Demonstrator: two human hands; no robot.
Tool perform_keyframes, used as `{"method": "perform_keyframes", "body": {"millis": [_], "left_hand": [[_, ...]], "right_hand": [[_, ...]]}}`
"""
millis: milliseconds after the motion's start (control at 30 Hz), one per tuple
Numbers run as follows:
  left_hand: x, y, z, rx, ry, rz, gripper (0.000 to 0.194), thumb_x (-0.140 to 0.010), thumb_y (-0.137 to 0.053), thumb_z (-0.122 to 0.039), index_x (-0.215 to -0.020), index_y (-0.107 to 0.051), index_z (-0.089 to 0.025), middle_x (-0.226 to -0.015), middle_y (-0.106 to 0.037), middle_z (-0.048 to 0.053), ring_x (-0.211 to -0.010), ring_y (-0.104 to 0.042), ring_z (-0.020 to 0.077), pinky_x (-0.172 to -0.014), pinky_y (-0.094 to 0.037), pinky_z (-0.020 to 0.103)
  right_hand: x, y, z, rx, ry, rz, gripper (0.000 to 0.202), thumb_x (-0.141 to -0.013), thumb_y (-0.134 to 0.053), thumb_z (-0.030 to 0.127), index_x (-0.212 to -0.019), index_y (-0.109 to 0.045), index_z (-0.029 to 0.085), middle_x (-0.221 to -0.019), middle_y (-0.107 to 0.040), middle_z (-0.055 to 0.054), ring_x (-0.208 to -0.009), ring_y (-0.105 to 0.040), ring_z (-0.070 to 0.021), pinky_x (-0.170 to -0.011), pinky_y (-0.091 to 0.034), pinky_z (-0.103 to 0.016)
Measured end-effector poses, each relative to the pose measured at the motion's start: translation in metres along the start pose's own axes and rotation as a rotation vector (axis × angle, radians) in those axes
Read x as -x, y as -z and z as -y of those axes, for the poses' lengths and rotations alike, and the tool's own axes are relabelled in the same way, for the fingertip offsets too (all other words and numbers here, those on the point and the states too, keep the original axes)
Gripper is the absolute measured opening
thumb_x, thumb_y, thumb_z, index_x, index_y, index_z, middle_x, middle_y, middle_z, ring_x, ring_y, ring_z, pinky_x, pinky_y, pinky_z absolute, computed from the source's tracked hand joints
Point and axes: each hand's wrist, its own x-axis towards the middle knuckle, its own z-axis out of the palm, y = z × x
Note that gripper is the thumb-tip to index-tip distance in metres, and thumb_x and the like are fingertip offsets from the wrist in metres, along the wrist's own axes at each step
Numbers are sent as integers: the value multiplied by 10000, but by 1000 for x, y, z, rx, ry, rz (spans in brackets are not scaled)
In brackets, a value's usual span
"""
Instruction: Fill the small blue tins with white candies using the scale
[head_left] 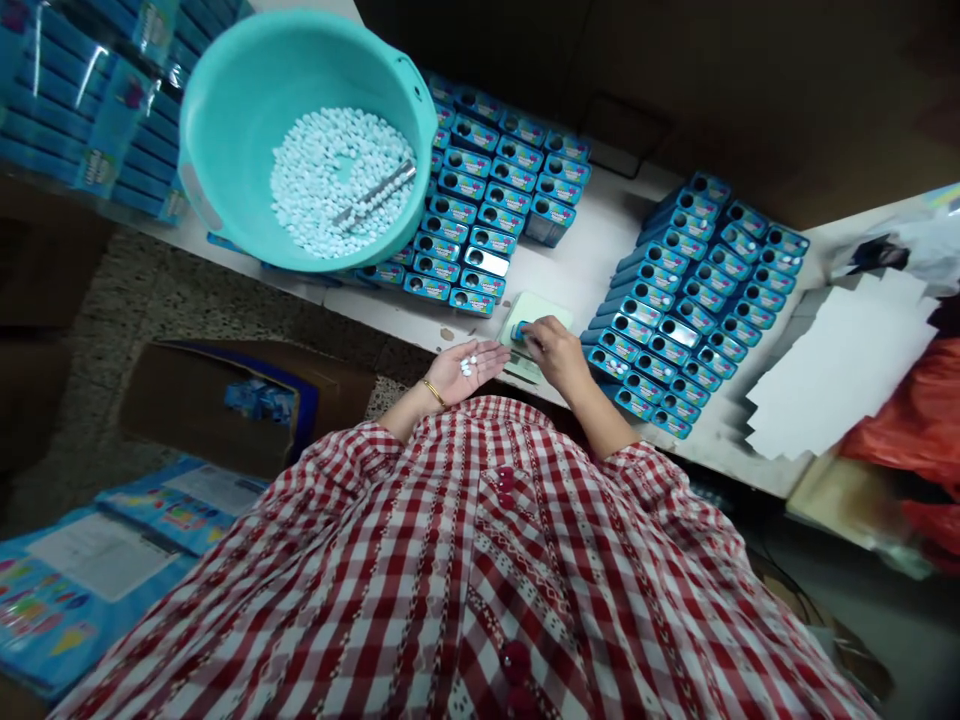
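Observation:
My left hand (459,372) is palm up with its fingers stretched out, and a few white pellets (467,366) lie on the palm. To its right, my right hand (551,350) has its fingers pinched at a small blue tin (520,331) on a pale green scale (536,312). Whether the fingertips hold a pellet or the tin is too small to tell. Rows of blue tins with round openings (480,215) stand beyond the scale, and more blue tins (679,300) stand to the right.
A turquoise tub (225,120) of white pellets with a metal scoop (375,195) sits at the left of the white table (551,275). White card sheets (840,370) and red plastic (911,410) lie at the right. An open carton (202,400) is at lower left.

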Motion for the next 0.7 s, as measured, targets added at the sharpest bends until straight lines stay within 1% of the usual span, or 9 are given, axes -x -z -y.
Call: {"method": "perform_keyframes", "body": {"millis": [100, 200, 300, 400, 433, 500, 600, 700], "left_hand": [[1, 4, 0, 9, -10, -15, 335, -906, -364, -207, -1038, -632, -54, -952, -707, 159, -957, -663, 209, -868, -496, 319], [3, 8, 0, 17, -19, -45, 340, -908, -354, -206, -1035, -634, -61, -946, -709, 153, -932, -670, 203, -851, -504, 312], [5, 12, -2, 37, -31, -71, 348, -913, -343, -207, -1048, -629, -62, -942, -709, 151, -920, -672, 198, -835, -512, 308], [8, 18, -7, 79, -85, -110, 334, -906, -360, -196, -1072, -622, -72, -917, -709, 140, -913, -670, 190, -821, -518, 303], [9, 21, -9, 92, -109, -134, 324, -901, -367, -188, -1062, -625, -77, -895, -709, 132, -888, -673, 182, -792, -524, 290], [10, 28, -13, 114, -151, -200, 297, -893, -376, -173, -1008, -637, -90, -824, -703, 112, -788, -673, 157, -687, -526, 245], [9, 37, -19, 145, -199, -316, 258, -881, -380, -149, -867, -633, -101, -685, -662, 73, -618, -629, 115, -531, -474, 189], [8, 39, -20, 140, -208, -373, 218, -861, -406, -125, -783, -609, -109, -629, -621, 57, -563, -590, 102, -490, -445, 178]], "right_hand": [[-2, -2, -9, 45, -15, 24, 257, -895, -448, 204, -1054, -650, 199, -989, -616, -82, -898, -577, -170, -750, -466, -264], [-2, 0, -12, -23, -17, -26, 249, -881, -437, 167, -977, -665, 196, -977, -633, -75, -917, -588, -166, -782, -475, -271], [-1, 9, -16, -95, -28, -130, 248, -848, -422, 122, -883, -657, 195, -924, -647, -63, -900, -601, -165, -820, -483, -297], [2, 23, -23, -91, -81, -284, 225, -840, -433, 143, -859, -647, 210, -880, -651, -51, -871, -604, -176, -814, -484, -331], [4, 26, -26, -84, -102, -331, 214, -840, -440, 155, -854, -646, 211, -864, -652, -48, -860, -604, -177, -805, -484, -334], [8, 32, -32, -76, -140, -389, 190, -838, -458, 178, -842, -645, 211, -836, -650, -41, -827, -602, -174, -777, -486, -328], [16, 32, -41, -88, -154, -388, 153, -831, -504, 230, -878, -648, 200, -827, -643, -40, -756, -591, -164, -720, -493, -314], [24, 27, -46, -85, -131, -331, 210, -826, -542, 294, -981, -637, 189, -900, -640, -62, -799, -586, -180, -720, -498, -327]]}}
